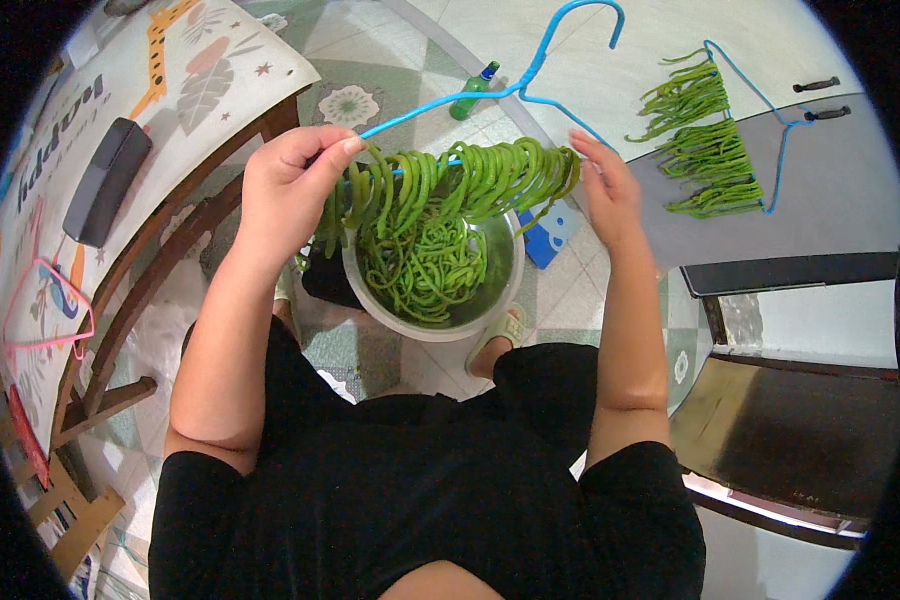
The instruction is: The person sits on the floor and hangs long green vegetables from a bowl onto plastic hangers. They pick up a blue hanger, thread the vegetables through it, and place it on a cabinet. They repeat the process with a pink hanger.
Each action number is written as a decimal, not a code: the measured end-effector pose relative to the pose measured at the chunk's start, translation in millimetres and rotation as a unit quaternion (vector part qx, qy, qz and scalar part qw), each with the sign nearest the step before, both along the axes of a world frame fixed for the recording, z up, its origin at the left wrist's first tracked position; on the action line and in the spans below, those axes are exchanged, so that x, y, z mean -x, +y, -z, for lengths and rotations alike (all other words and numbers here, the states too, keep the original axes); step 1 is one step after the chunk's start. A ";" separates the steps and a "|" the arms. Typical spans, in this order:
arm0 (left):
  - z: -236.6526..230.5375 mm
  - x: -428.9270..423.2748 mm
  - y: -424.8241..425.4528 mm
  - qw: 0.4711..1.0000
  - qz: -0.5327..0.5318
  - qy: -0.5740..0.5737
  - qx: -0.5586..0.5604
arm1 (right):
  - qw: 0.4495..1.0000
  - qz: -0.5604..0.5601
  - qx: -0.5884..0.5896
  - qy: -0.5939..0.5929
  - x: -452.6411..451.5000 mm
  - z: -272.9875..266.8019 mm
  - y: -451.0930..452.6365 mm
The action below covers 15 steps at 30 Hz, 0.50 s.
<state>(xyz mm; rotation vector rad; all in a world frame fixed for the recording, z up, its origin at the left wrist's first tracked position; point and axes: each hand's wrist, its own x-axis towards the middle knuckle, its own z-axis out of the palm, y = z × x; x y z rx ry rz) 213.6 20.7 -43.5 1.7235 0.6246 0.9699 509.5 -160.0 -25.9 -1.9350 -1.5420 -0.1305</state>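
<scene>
My left hand [289, 184] grips the left corner of a blue clothes hanger [427, 107], held with its hook pointing away from me. Long green beans [487, 176], looped over the bar, hang in a dense row. Beside the right end of the row is my right hand [611, 184], its fingers raised at the hanger's right corner; whether they grip it I cannot tell. Beneath, a metal basin [506, 262] holds a tangled heap of long green beans [427, 270]. A second blue hanger [781, 165] with beans draped over it hangs at the upper right by a cabinet handle.
A green bottle [469, 94] stands on the tiled floor beyond the basin, near a blue packet [544, 244]. At left, a table with a printed cover [195, 112] bears a dark case [107, 182] and a pink hanger [49, 341]. Cabinet handles [827, 114] protrude at right.
</scene>
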 end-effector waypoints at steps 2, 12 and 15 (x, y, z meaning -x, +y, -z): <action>0.6 1.1 0.7 1.000 0.000 -0.004 0.001 | 0.992 0.053 -0.104 0.048 6.7 10.5 -10.3; 1.9 4.4 3.7 1.000 -0.010 0.005 0.003 | 0.969 0.063 0.013 0.240 79.3 140.5 -37.3; 7.6 1.5 5.8 0.999 -0.033 -0.026 0.001 | 0.949 0.021 0.249 0.194 117.3 162.0 -6.7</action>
